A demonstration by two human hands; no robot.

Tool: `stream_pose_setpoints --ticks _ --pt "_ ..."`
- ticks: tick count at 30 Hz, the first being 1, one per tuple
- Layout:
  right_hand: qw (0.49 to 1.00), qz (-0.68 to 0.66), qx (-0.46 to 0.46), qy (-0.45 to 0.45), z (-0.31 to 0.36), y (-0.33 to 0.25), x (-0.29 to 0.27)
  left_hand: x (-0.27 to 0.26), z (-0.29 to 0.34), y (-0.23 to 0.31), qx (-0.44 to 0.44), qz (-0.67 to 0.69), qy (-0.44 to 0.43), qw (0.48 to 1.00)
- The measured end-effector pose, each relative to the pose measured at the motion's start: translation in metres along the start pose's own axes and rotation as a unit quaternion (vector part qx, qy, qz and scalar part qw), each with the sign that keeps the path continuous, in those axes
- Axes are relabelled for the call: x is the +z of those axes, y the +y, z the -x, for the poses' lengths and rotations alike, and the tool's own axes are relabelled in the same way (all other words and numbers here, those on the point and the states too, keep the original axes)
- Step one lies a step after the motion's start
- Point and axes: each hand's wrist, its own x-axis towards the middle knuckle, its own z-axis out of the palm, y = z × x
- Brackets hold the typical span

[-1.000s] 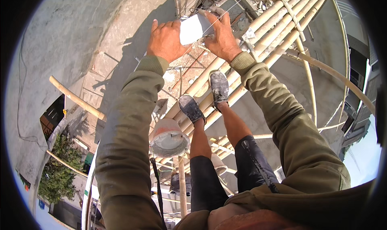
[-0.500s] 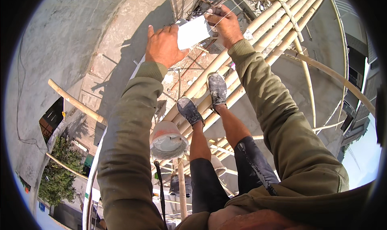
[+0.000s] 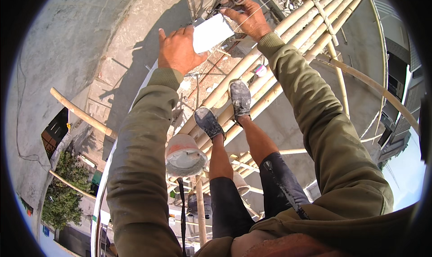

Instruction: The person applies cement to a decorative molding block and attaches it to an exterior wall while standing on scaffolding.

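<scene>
**High on bamboo scaffolding: white block and taut line, both hands engaged**

Item 1. White block (image 3: 212,32), flat and rectangular, bright in the sun; sits at 12 o'clock of the view, between the two hands, against the grey wall top.

Item 2. Left hand (image 3: 178,50), at 11 o'clock. Fingers spread and mostly open, palm and thumb pressed against the block's left edge; steadying, not clenched.

Item 3. Right hand (image 3: 247,18), at 12 to 1 o'clock. Fingers curled over the block's upper right corner and pinching a thin string (image 3: 265,7) that runs off toward 1 o'clock. Whether the grip closes fully on the block cannot be told.

Item 4. Bamboo poles (image 3: 288,36), lashed in a bundle, running from 1 o'clock down to the centre. Both shoes (image 3: 240,98) stand on them.

Item 5. Bucket (image 3: 185,155), round, holding grey mortar, just left of centre, beside the left knee.

Item 6. Concrete wall (image 3: 67,59), grey, filling 9 to 11 o'clock; tree (image 3: 63,198) and street far below at 8 o'clock.

Judged step: seating the block and checking it against the line. The next move seems to call for small pressure from the left palm while the right keeps the string tight, with balance held on the poles.
</scene>
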Motion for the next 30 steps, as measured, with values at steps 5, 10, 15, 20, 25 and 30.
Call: stream_pose_setpoints --ticks 5,10,15,20,25,30 --pt "0.993 0.088 -0.005 0.084 0.011 0.006 0.014 0.004 -0.001 -0.005 -0.039 0.034 0.003 0.999" --pt "0.988 0.064 -0.075 0.119 0.013 0.003 0.027 0.013 -0.002 -0.012 -0.053 0.04 0.037 0.997" --pt "0.979 0.136 -0.092 0.121 0.013 0.002 0.025 0.012 -0.004 -0.01 -0.036 0.039 0.069 0.996" --pt "0.997 0.078 -0.02 0.021 0.005 0.005 -0.008 0.009 -0.001 -0.009 -0.049 0.042 0.08 0.995" --pt "0.997 0.055 -0.011 -0.044 -0.003 0.008 -0.017 0.011 -0.002 -0.01 -0.073 0.053 0.05 0.995" --pt "0.988 -0.028 0.112 -0.103 -0.019 0.011 -0.037 0.014 -0.003 -0.008 -0.089 0.049 0.012 0.995"
